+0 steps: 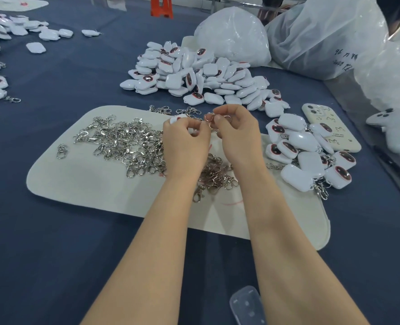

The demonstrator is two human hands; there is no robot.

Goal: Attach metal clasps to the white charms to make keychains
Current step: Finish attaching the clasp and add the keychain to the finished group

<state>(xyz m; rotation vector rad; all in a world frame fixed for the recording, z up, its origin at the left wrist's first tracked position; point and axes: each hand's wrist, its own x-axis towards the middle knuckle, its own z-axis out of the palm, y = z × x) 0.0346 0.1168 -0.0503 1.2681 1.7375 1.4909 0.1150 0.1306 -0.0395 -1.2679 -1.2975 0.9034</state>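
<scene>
Head view, left hand [185,143] pinches charm [177,119], right hand [238,135] pinches clasp [209,117]

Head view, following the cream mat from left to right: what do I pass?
lone clasp → heap of loose clasps → left hand, gripping a white charm → right hand, pinching a metal clasp → pile of charms with clasps on

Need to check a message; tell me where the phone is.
Head view, right side: the phone lies camera-side up on the blue tablecloth, against the pile of clasped charms, right of the right hand.
</scene>
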